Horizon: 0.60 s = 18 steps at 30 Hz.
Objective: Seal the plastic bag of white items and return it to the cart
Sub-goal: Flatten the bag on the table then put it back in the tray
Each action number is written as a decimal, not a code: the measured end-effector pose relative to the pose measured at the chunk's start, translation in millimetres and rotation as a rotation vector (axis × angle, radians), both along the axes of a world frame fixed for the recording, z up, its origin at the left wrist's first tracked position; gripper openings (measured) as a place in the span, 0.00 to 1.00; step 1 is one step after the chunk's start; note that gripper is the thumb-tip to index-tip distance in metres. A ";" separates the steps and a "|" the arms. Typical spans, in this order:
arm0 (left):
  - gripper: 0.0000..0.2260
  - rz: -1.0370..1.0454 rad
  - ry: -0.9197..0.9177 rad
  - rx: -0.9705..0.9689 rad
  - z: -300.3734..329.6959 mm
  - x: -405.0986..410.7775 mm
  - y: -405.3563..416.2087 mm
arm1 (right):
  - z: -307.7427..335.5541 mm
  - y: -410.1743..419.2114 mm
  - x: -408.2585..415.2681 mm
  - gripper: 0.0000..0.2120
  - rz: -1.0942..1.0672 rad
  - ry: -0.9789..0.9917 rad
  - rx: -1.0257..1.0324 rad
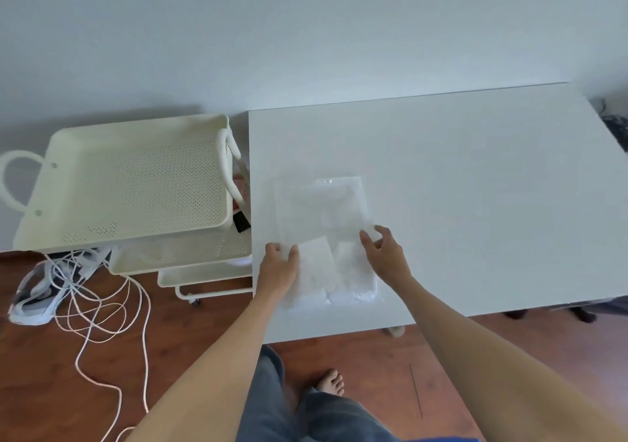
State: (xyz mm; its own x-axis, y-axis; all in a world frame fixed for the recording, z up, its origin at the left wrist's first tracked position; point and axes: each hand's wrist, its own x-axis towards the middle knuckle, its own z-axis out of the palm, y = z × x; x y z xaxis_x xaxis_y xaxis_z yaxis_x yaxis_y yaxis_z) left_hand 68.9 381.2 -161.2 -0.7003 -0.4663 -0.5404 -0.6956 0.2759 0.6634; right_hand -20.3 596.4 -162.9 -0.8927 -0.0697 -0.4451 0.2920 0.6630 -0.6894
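Note:
A clear plastic bag (326, 224) lies flat on the white table (475, 186), near its front left corner. White folded items (339, 271) show through its near half. My left hand (277, 263) pinches the bag's left edge between thumb and fingers. My right hand (384, 249) pinches the bag's right edge, fingers curled over the plastic. The cream tiered cart (129, 183) stands on the floor just left of the table, its perforated top tray bare.
A tangle of white cables (95, 299) and a white device lie on the wooden floor left of the cart. A small black object (242, 221) sits on a lower cart tier. My bare foot (331, 382) stands below the table's front edge.

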 end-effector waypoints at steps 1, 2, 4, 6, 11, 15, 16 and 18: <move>0.21 0.020 -0.018 0.046 2.7 2.3 2.8 | 2.3 0.0 2.9 0.30 0.008 -0.043 -0.019; 0.21 0.038 -0.030 0.068 4.9 4.5 4.9 | 4.1 -0.1 5.8 0.30 0.017 -0.085 -0.044; 0.19 0.065 -0.036 0.085 7.7 8.8 8.0 | 10.3 -0.9 11.9 0.33 0.025 -0.178 -0.117; 0.17 0.074 -0.026 0.081 12.3 11.7 9.4 | 19.4 -1.3 17.1 0.38 0.040 -0.241 -0.197; 0.16 0.084 0.040 0.093 38.2 12.4 10.4 | 43.0 -3.7 23.0 0.40 0.062 -0.205 -0.248; 0.14 0.108 0.127 0.065 70.3 7.4 0.6 | 72.8 -15.1 17.4 0.40 0.073 -0.135 -0.273; 0.14 0.112 0.159 0.069 79.6 6.2 -3.5 | 81.8 -19.0 15.4 0.40 0.076 -0.117 -0.283; 0.13 0.124 0.206 0.060 98.1 2.2 -12.5 | 100.4 -27.4 10.6 0.40 0.087 -0.075 -0.294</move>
State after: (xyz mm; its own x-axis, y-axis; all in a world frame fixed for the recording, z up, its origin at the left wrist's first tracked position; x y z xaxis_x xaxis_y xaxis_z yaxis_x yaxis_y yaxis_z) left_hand 71.1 368.8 -63.1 -0.7380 -0.5269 -0.4216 -0.5703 0.1529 0.8071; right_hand -9.7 569.0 -62.5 -0.8432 -0.2801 -0.4588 0.2997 0.4636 -0.8338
